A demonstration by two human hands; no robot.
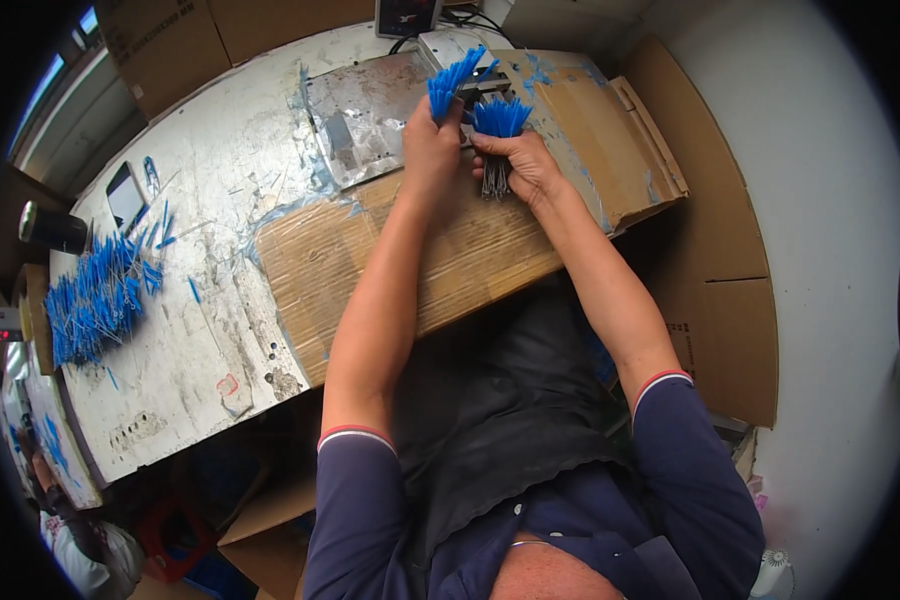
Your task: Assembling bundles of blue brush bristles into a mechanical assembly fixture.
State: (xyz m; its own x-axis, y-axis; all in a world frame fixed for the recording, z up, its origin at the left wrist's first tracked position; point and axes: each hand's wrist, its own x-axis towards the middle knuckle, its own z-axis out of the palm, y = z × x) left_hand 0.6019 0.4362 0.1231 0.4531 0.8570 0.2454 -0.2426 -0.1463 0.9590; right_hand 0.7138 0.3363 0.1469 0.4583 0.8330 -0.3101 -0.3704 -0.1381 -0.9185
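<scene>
My left hand (433,140) is closed around a bundle of thin blue sticks (454,85), which fan up and to the right above the fist. Close beside it, my right hand (530,165) grips a second bundle (501,117). Its blue ends point up, and thin metal wires (494,180) hang out below the fingers. The two bundles are held apart, over the far edge of the taped cardboard (390,235). A metal plate (365,115) lies just left of my left hand. Part of a device behind the hands is hidden by them.
A large heap of blue-ended wires (100,300) lies on the worn white table (230,250) at left. Near it are a phone (126,197) and a dark cylinder (53,228). A cardboard box (605,135) stands right of the hands. Another person (90,545) is at lower left.
</scene>
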